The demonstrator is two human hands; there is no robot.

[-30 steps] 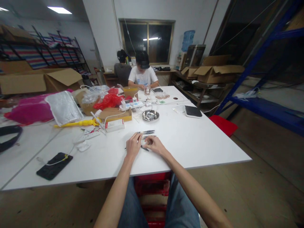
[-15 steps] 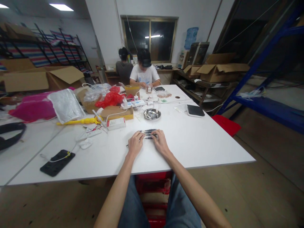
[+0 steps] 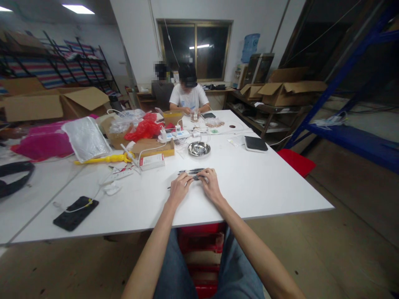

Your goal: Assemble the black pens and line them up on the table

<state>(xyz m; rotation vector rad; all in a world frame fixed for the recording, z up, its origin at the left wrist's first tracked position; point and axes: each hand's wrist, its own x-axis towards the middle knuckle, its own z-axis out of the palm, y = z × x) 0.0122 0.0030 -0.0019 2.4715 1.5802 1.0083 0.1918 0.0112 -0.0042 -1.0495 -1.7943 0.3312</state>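
Person's left hand (image 3: 180, 186) and right hand (image 3: 210, 182) are fingering slim dark pens (image 3: 191, 171) on the counter (image 3: 268, 187), near the metal bowl (image 3: 199, 154) — probably aligning them; grip can't be told — next move likely calling for light, even fingertip pressure

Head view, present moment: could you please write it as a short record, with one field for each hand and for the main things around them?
left hand: fingers at the pens, exact grip too small to tell
right hand: facing the left, fingertips also at the pens
pens position: on the white table, partly hidden by fingers; count unclear
metal dish: beyond the pens
white box: left of the dish
black flat device: near table edge, far left, cable across it
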